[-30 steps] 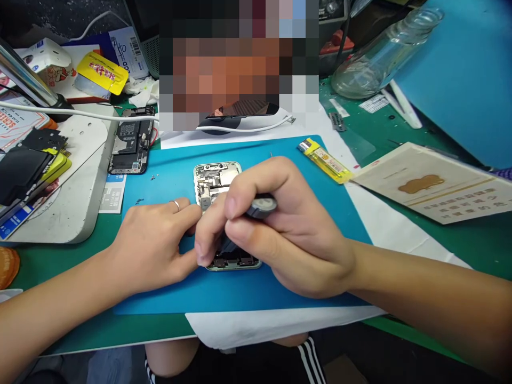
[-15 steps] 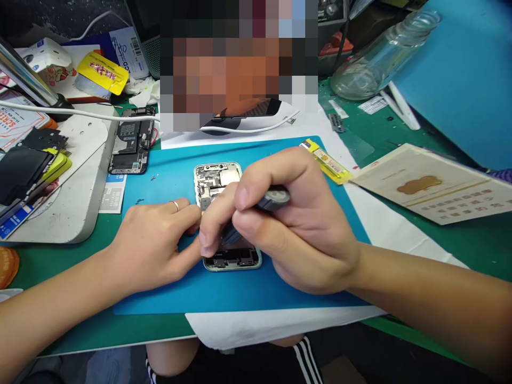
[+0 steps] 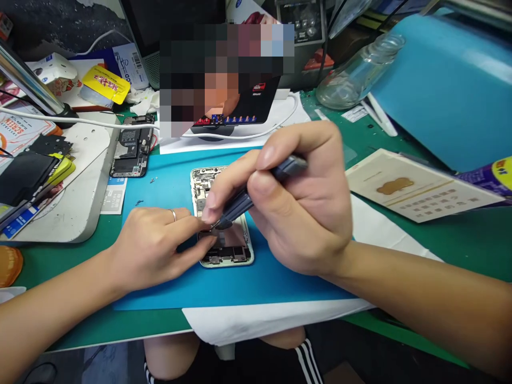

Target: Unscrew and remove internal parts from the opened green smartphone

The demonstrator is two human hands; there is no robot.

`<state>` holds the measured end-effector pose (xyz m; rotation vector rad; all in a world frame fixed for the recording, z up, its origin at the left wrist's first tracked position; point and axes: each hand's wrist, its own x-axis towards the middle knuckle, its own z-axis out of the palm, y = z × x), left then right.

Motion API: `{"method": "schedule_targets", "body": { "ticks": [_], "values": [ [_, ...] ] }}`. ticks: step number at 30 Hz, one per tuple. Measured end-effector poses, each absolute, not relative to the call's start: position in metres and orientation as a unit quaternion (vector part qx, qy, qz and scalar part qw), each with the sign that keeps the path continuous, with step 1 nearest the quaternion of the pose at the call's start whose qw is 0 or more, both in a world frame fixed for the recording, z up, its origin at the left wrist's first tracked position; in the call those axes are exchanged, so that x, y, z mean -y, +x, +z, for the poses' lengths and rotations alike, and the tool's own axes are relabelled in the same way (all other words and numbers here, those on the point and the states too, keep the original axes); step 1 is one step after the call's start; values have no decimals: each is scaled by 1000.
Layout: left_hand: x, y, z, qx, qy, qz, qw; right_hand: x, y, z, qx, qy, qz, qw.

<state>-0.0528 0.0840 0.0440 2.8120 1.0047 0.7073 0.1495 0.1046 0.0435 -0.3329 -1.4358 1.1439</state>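
With the phone as the dial's centre, the left forearm comes in from 8 o'clock, low over the worktop (image 3: 80, 326). The left hand (image 3: 150, 248) lies palm down, knuckles arched, ring (image 3: 173, 215) showing, thumb and index narrowly parted at the phone's left edge; whether they pinch anything, I cannot tell. The right forearm slants in from 4 o'clock, and the right hand (image 3: 304, 213) is raised at 3, wrist bent, gripping a dark tool (image 3: 237, 206) like a pen between thumb and fingers. Its thin tip points to 8 o'clock, beside the left fingertips. The phone (image 3: 236, 234) lies opened, innards up, on the blue mat (image 3: 280, 290). Farther off are a card (image 3: 420, 186) at 3 o'clock and another phone (image 3: 132, 146) at 10.
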Motion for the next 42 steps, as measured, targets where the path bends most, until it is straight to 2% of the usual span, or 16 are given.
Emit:
{"method": "schedule_targets", "body": {
  "ticks": [7, 17, 33, 36, 42],
  "values": [
    [-84, -51, 43, -326, 915, 238, 16, -108, 148, 44, 607, -132, 522, 585],
    [-84, -52, 42, -316, 916, 246, 11, -111, 149, 40, 640, -135, 495, 572],
    [-84, -52, 44, -318, 913, 254, 24, -109, 144, 34, 639, -110, 454, 612],
    [-84, -51, 46, -322, 910, 261, 17, -108, 146, 32, 684, -115, 407, 594],
    [-85, -51, 47, -318, 904, 286, 16, -110, 151, 36, 790, -119, 225, 557]
  ]
}}
